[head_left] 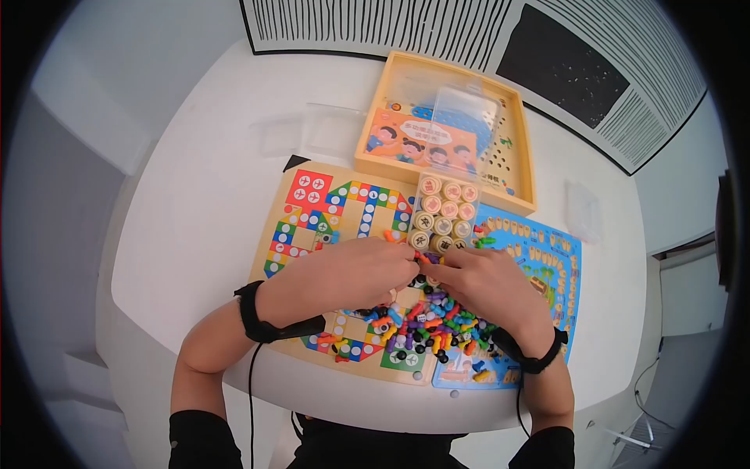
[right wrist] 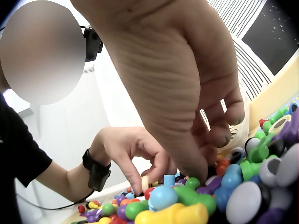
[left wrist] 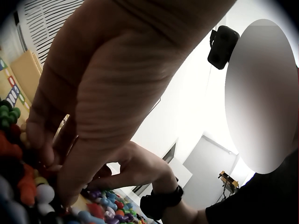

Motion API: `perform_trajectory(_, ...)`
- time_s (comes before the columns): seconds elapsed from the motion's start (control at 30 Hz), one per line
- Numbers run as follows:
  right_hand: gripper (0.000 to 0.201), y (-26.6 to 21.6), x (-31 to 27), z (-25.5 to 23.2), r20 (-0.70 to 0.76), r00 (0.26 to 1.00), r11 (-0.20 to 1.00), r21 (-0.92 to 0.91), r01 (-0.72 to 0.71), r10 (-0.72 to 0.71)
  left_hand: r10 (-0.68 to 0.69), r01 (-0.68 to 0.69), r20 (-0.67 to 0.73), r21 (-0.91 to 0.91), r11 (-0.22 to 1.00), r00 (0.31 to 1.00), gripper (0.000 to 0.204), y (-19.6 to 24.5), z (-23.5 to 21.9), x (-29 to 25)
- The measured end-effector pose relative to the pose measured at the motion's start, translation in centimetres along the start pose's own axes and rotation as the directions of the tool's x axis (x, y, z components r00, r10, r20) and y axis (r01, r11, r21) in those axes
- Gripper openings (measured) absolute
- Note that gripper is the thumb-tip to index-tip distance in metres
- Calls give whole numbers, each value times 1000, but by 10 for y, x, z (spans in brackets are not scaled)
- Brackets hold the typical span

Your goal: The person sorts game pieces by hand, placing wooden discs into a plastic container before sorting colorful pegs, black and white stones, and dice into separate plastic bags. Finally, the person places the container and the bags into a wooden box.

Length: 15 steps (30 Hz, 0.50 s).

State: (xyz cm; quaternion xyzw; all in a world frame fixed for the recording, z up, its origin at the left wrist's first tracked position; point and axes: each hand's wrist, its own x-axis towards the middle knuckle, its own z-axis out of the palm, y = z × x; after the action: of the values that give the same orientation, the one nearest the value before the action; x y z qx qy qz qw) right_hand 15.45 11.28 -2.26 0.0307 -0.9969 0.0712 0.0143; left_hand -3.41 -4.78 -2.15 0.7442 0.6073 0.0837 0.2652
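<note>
Both hands reach into a heap of small coloured plastic game pieces [head_left: 437, 324], beside a clear box of round Chinese chess pieces [head_left: 444, 211]. My left hand [head_left: 348, 270] comes in from the left with bent fingers pointing down; a pale piece [right wrist: 145, 181] shows by its thumb in the right wrist view. From the right, my right hand [head_left: 488, 285] bends its thumb and fingers down among the pieces, with blue pieces [right wrist: 229, 182] close by. The two hands' fingertips nearly meet in front of the box. I cannot tell what either hand grips.
Under the heap lie a printed board with coloured squares [head_left: 363, 199] and a blue printed board [head_left: 566, 266]. Behind stands a wooden tray [head_left: 527, 148] with an orange booklet [head_left: 418, 141] and a clear lid. Loose grey balls [head_left: 455, 394] lie near the front edge.
</note>
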Motion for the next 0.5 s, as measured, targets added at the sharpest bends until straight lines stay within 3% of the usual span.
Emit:
perform_trajectory(0.23, 15, 4, -1, 1, -24, 999, 999, 11, 38, -38, -6, 6, -14, -28, 1000, 1000, 16, -3, -10, 9)
perform_trajectory(0.3, 14, 4, -2, 4, -52, 998, 999, 13, 30, -29, 114, -152, -389, -68, 986, 914, 15, -4, -15, 13)
perform_trajectory(0.33, 12, 4, -2, 6, -80, 997, 1000, 14, 25, -23, 116, -154, -388, -67, 986, 914, 15, -5, -16, 14)
perform_trajectory(0.4, 11, 6, -3, 5, -53, 998, 1000, 23, 21, -20, -17, -86, -598, -144, 986, 802, 17, -5, -19, 18)
perform_trajectory(0.43, 10, 7, -3, 4, -24, 1000, 999, 33, 21, -20, -15, -87, -598, -141, 986, 801, 17, -7, -18, 20)
perform_trajectory(0.5, 9, 8, -2, 2, 4, 1000, 999, 37, 17, -17, -119, -20, -685, -191, 981, 719, 20, -17, -11, 27)
